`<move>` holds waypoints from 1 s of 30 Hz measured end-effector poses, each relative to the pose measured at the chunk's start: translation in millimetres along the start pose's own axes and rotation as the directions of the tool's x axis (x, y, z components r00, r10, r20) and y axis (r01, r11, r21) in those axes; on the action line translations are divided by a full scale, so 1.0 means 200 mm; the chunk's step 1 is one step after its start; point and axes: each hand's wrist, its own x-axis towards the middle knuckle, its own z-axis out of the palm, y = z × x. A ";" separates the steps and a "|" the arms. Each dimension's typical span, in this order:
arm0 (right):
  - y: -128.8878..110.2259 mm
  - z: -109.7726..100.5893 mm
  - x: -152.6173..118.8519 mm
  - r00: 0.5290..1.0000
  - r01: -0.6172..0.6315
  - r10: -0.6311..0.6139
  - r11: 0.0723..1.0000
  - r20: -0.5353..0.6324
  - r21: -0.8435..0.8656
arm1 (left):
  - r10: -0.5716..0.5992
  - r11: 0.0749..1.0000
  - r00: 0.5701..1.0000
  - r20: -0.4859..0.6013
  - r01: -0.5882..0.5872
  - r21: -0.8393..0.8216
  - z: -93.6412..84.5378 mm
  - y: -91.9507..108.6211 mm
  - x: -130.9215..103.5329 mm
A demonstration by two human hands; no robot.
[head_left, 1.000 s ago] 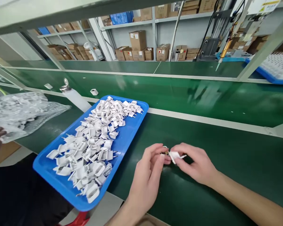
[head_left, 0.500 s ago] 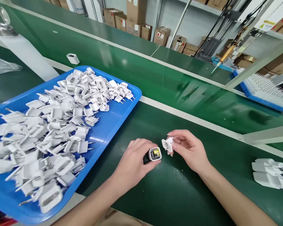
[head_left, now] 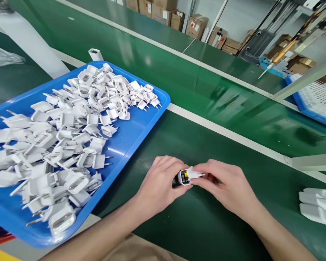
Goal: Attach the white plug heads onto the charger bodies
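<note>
A green bench (head_left: 233, 152) is seen, crossed by a white strip (head_left: 228, 132). On it are laid a blue tray (head_left: 136, 141) of white plug parts (head_left: 70, 137) — and, at the right edge, several white chargers (head_left: 317, 206).

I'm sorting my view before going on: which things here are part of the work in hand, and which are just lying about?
In hand:
- left hand holding the charger body
- right hand pressing the plug cap to it
- blue tray of plug caps
- finished chargers, far right

Lying about:
- white post
- small white shell
- cardboard boxes
- far tray
</note>
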 end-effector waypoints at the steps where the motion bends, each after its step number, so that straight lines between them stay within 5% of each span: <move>1: 0.01 0.02 0.00 0.997 0.075 -0.077 0.991 -0.009 -0.109 | 0.003 1.000 1.000 -0.004 -0.003 -0.003 0.00 0.00 0.00; 4: 0.03 0.05 0.02 0.983 0.181 -0.174 0.951 0.051 -0.249 | 0.005 1.000 1.000 -0.011 -0.005 -0.002 0.00 0.00 0.00; 18: 0.02 0.06 0.05 0.929 0.370 -0.338 0.873 0.152 -0.319 | 0.000 1.000 1.000 -0.016 0.000 -0.003 0.02 -0.01 -0.01; 30: 0.06 0.14 0.00 0.887 0.427 -0.459 0.780 0.046 -0.458 | -0.016 1.000 1.000 -0.019 0.016 0.025 0.02 0.00 0.00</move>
